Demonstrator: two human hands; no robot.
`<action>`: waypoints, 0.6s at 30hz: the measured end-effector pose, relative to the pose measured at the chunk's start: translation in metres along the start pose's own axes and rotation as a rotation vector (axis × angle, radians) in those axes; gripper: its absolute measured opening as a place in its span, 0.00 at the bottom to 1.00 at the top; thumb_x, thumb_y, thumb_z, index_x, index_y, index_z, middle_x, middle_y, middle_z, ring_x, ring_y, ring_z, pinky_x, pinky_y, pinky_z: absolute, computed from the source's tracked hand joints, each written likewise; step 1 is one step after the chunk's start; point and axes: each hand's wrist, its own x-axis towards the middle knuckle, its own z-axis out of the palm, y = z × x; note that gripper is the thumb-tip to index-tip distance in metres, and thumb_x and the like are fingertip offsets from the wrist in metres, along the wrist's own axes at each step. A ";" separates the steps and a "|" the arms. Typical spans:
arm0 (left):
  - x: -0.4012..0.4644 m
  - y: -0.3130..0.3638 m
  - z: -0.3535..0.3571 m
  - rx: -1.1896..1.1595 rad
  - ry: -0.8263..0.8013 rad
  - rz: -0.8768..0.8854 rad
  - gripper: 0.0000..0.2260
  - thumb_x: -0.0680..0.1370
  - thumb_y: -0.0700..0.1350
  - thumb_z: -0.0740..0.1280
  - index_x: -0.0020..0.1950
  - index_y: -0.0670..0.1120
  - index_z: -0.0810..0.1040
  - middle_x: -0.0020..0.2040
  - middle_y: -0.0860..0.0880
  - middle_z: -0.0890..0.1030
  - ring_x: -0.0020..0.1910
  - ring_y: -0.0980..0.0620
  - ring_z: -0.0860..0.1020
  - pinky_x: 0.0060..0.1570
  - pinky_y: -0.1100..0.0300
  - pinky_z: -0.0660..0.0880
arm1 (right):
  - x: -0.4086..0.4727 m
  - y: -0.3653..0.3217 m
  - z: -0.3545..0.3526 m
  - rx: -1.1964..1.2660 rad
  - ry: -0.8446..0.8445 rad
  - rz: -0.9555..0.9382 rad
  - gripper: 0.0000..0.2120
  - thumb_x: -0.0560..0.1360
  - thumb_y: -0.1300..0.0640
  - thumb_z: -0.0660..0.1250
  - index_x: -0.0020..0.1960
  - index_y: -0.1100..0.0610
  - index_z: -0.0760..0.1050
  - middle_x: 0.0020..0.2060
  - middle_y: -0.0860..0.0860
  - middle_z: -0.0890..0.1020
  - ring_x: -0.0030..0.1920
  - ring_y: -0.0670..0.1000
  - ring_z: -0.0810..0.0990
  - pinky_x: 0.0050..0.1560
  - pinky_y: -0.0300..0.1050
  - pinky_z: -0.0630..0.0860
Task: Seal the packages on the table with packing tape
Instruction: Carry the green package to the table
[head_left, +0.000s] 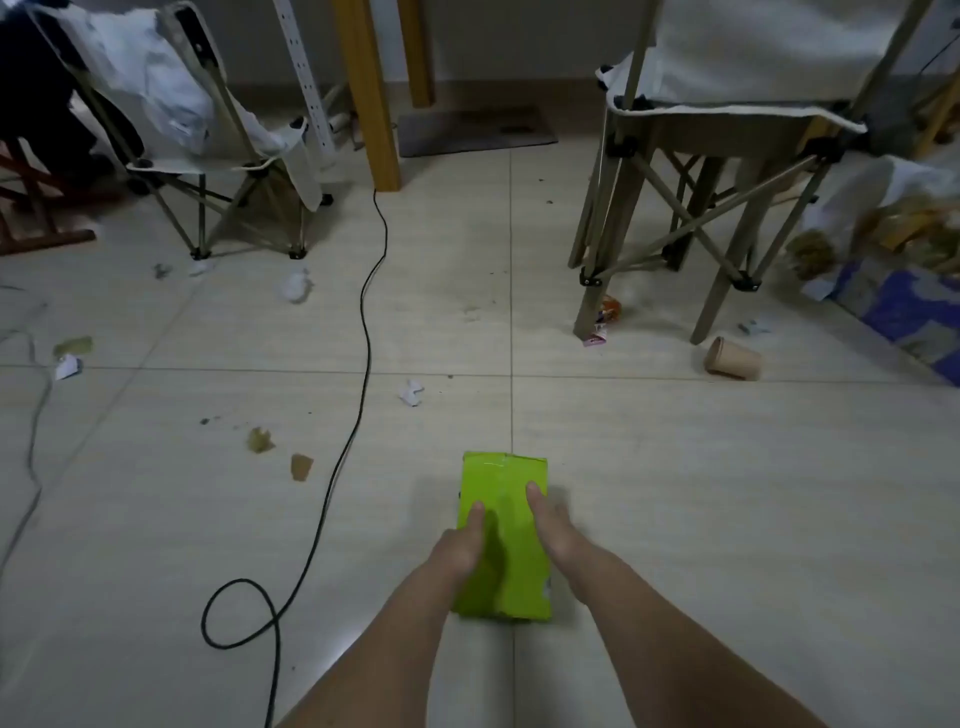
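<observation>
While the bright green flat wrapped package (506, 530) lay on the pale tiled floor (727, 519), near the person and about in the middle, both hands held it by its long sides. The left hand (465, 540) was on the left edge with its thumb lying on top, and the right hand (553, 525) was on the right edge, thumb on top too. The other fingers went down over the sides, so I could not tell if they were curled under or just pressing. It looked like the hands sat this way to keep the package still or to lift it. A shiny strip showed across the far end of the package, maybe tape, but I could not be sure. No tape roll could be seen.

A long black cable (358, 364) ran over the floor to the left of the package, with a loop near the person. Small bits of white and brown paper scraps (410, 392) lay about on the left. A tan paper cup (732, 358) lay on its side far off to the right. Two folding cloth chairs stood far back, one on the left (208, 156) and one on the right (727, 156), with a yellow wooden table leg (371, 104) between them. Nothing lay right beside the package, so nothing seemed to be in the way of the hands.
</observation>
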 end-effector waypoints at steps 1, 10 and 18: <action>-0.001 0.000 0.000 -0.041 -0.042 0.016 0.33 0.82 0.63 0.50 0.77 0.39 0.61 0.77 0.39 0.63 0.75 0.42 0.64 0.71 0.54 0.62 | -0.001 -0.001 0.000 0.051 -0.017 0.025 0.37 0.80 0.36 0.52 0.80 0.57 0.47 0.79 0.55 0.55 0.78 0.57 0.56 0.75 0.52 0.55; -0.019 0.034 -0.016 -0.179 0.097 0.234 0.30 0.80 0.67 0.48 0.78 0.52 0.60 0.81 0.51 0.52 0.79 0.50 0.41 0.77 0.48 0.46 | -0.019 -0.048 -0.028 0.395 -0.076 -0.168 0.22 0.82 0.48 0.59 0.73 0.53 0.65 0.67 0.56 0.75 0.64 0.58 0.76 0.64 0.60 0.72; -0.050 0.096 -0.047 -0.517 0.093 0.354 0.31 0.74 0.74 0.52 0.72 0.61 0.67 0.76 0.54 0.64 0.76 0.48 0.61 0.69 0.36 0.62 | -0.052 -0.115 -0.049 0.417 -0.071 -0.299 0.18 0.83 0.51 0.59 0.72 0.46 0.64 0.65 0.51 0.77 0.62 0.56 0.77 0.64 0.62 0.72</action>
